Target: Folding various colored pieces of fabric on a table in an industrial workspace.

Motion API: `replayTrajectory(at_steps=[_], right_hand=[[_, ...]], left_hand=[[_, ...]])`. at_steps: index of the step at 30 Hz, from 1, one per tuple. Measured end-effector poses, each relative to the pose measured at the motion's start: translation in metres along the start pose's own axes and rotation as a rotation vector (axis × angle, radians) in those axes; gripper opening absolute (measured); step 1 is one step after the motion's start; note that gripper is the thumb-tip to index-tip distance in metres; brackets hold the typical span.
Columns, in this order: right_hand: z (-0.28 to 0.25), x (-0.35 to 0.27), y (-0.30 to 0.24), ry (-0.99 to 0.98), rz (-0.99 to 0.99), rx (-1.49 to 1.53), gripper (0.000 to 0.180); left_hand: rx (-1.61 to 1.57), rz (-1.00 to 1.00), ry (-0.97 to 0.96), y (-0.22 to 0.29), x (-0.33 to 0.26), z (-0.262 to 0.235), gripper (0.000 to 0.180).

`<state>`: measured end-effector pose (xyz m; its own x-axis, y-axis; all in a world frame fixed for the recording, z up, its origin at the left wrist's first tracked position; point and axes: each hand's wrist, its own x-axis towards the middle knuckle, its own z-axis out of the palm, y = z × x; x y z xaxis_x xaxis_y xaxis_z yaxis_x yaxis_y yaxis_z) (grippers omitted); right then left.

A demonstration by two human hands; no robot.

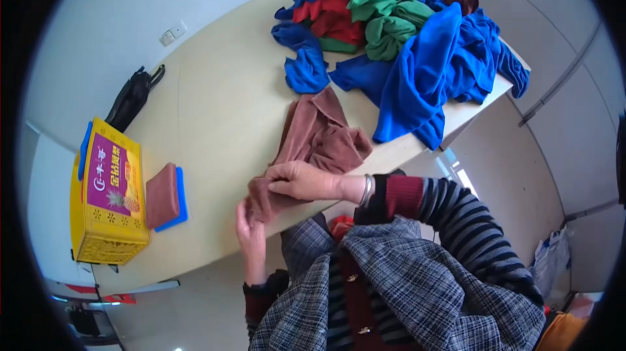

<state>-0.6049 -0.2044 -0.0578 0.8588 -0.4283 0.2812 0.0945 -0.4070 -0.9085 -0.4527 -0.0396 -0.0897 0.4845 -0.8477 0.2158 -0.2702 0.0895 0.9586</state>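
Observation:
A brown cloth [316, 132] lies rumpled near the table's front edge, its near end lifted in my hands. With fingers bent over the fabric, my right hand [305, 181] pinches it near that end. My left hand [250, 234] has hold of the lowest corner, just over the edge; its fingertips are partly covered by the cloth. To the left, a neatly folded brown cloth [162, 196] rests partly on a folded blue cloth [181, 198].
A big loose heap of blue, green, red and brown cloths [391, 31] covers the table's far right. At the left stand a yellow and purple carton [111, 194] and, behind it, a black folded umbrella-like item [130, 98]. A plastic bag [551, 256] is on the floor at right.

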Motion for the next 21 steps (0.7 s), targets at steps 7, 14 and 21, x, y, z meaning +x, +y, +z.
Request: replayTrajectory(at_steps=[7, 14, 21], right_hand=[[0.057, 0.006, -0.019, 0.065, 0.035, 0.407, 0.024], [-0.039, 0.017, 0.039, 0.232, -0.031, -0.290, 0.017], [-0.068, 0.050, 0.073, 0.235, -0.025, -0.778, 0.026]], left_hand=[[-0.499, -0.190, -0.049, -0.003, -0.004, -0.005, 0.047], [-0.552, -0.245, 0.103, -0.037, 0.014, -0.049, 0.036], [-0.343, -0.180, 0.183, -0.055, 0.011, -0.093, 0.021]])
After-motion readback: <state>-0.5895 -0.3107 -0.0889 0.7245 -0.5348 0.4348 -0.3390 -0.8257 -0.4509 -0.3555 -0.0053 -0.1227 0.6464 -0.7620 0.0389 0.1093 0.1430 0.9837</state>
